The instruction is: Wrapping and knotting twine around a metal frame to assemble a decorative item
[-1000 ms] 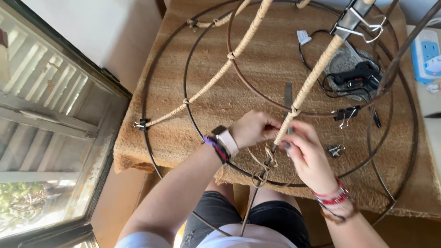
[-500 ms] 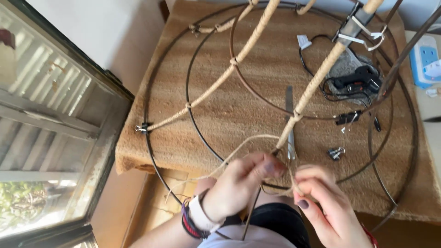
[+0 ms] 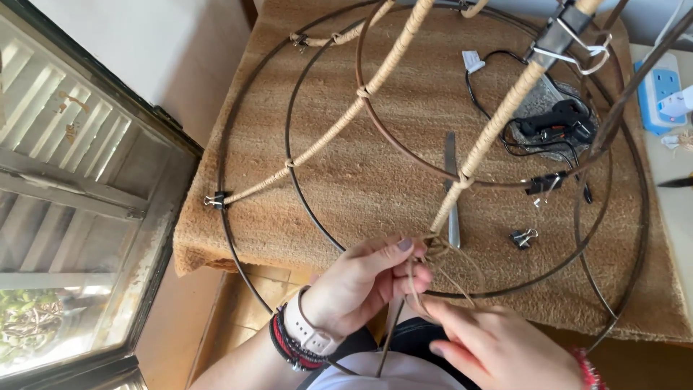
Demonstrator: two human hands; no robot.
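Observation:
A dark metal wire frame [image 3: 289, 130] of several concentric rings stands over a brown fibre mat [image 3: 404, 144]. Two of its ribs are wrapped in tan cord [image 3: 498, 123]. My left hand [image 3: 361, 282] pinches the cord where a wrapped rib meets a ring, near the frame's front. My right hand [image 3: 498, 350] holds the loose cord end just below, and a loop of cord [image 3: 462, 271] curls between the two hands. A watch and bracelets sit on my left wrist.
Black binder clips [image 3: 545, 184] grip the rings, and one large clip [image 3: 570, 40] holds the top of a rib. A black glue gun with cable [image 3: 556, 126] and a metal tool [image 3: 452, 188] lie on the mat. A slatted window [image 3: 65, 180] is at left; a power strip [image 3: 660, 87] at right.
Both hands have drawn back toward me and lower in view. The cord now forms a loose loop between them at the rib's lower end.

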